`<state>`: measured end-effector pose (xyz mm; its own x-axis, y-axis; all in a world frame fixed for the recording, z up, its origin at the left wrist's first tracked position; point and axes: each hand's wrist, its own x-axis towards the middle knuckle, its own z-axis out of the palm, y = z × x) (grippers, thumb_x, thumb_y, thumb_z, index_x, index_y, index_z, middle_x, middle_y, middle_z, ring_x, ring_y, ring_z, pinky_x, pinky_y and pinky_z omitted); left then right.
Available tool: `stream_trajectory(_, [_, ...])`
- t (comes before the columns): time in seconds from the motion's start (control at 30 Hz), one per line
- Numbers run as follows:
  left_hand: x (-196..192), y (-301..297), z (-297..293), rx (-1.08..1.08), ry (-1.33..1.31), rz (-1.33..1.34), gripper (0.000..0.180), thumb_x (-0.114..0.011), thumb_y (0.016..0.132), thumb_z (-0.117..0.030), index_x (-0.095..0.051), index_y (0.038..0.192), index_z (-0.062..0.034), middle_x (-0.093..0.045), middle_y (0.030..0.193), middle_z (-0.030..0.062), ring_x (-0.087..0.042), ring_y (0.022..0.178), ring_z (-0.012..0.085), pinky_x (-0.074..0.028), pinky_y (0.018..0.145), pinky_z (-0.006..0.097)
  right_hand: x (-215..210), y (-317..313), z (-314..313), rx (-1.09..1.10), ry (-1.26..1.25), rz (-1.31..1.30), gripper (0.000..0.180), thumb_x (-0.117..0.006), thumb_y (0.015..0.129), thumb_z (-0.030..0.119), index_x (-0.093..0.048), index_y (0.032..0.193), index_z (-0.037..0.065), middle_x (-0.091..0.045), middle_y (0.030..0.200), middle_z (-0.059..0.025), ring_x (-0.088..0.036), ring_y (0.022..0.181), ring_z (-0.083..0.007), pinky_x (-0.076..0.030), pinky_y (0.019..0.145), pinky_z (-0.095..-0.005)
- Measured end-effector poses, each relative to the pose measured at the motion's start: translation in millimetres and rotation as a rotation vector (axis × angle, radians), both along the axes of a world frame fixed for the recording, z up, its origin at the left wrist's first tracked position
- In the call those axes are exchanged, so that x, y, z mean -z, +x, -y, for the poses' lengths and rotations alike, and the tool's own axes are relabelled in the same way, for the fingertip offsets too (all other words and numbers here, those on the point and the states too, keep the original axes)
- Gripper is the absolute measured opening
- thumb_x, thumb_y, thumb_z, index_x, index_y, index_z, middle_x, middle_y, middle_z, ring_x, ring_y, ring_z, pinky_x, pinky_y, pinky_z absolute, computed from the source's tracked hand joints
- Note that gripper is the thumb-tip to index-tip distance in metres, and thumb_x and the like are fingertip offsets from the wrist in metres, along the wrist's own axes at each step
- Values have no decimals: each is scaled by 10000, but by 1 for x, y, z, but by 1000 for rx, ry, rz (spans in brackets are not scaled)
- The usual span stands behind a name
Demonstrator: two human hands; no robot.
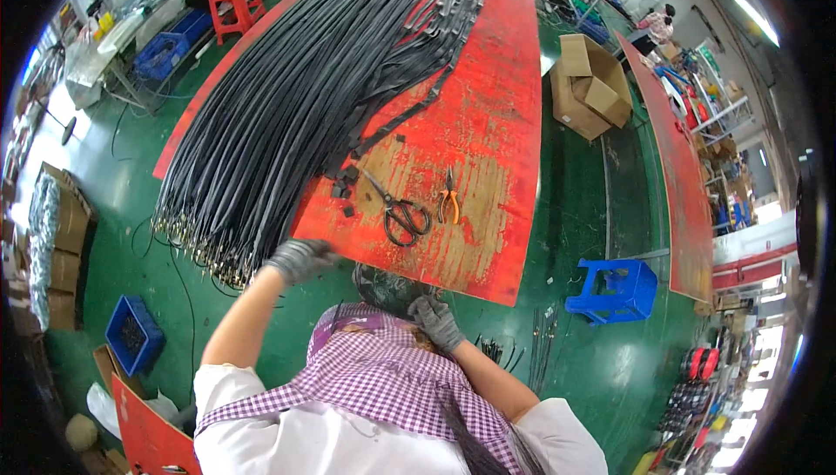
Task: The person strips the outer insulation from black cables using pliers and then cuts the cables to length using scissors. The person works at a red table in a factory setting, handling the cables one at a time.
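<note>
The gloved left hand (300, 259) is curled on the cable (305, 101) ends at the table's (488, 127) near edge, the right hand (437, 322) closed — on what cannot be told — below it, scissors (399, 210) and pliers (448, 199) lying near.

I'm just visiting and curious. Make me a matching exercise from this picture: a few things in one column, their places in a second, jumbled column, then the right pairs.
Things:
1. scissors
2. pliers
3. blue stool
4. cardboard box

Places:
A. on the green floor, right of the red table's near end
B. on the red table, just right of the scissors
C. on the floor further off, beside the table's right edge
D. on the red table, near the ends of the black straps

Pairs: 1-D, 2-B, 3-A, 4-C
</note>
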<state>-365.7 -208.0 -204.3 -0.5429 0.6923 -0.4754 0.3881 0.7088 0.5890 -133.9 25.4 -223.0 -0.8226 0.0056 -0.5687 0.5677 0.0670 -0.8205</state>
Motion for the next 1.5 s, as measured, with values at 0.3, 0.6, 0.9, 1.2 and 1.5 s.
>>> stream_trajectory(0.3, [-5, 82, -115, -515, 742, 578, 159, -426, 831, -173, -530, 877, -63, -545, 749, 34, -500, 704, 159, -412, 633, 287, 40, -37, 21, -251, 381, -451, 348, -376, 823, 168, -393, 1147, 40, -395, 1167, -173, -391, 1060, -298, -313, 890, -342])
stream_trajectory(0.6, [100, 15, -95, -633, 205, -237, 221, -355, 823, -235, -489, 898, -77, -535, 831, 194, -517, 774, 350, -407, 622, 424, 73, -88, -104, -51, 1195, -9, 501, -485, 724, 366, -420, 1108, 51, -469, 1081, -174, -434, 1012, -304, -334, 869, -363])
stream_trajectory(0.9, [124, -13, -173, -471, -84, -520, 226, -424, 749, -177, -486, 939, -71, -538, 849, 140, -537, 749, 291, -434, 647, 382, 93, -116, -205, -208, 1120, 52, 588, -533, 674, 446, -434, 1111, 66, -432, 1132, -168, -424, 1034, -299, -359, 858, -356])
stream_trajectory(1.2, [145, -19, -191, -490, -130, -657, 280, -463, 719, -189, -495, 960, -50, -466, 1097, 115, -486, 873, 251, -395, 732, 366, 93, -142, -242, -132, 955, 117, 437, -542, 688, 384, -519, 946, 33, -548, 938, -157, -519, 884, -292, -414, 763, -362])
stream_trajectory(1.5, [155, -26, -187, -483, -30, -768, 165, -492, 703, -176, -518, 833, -79, -537, 882, 100, -509, 715, 249, -413, 622, 360, 120, -254, -293, -295, 945, -12, 422, -410, 749, 412, -551, 905, 46, -556, 915, -171, -537, 835, -312, -424, 738, -369])
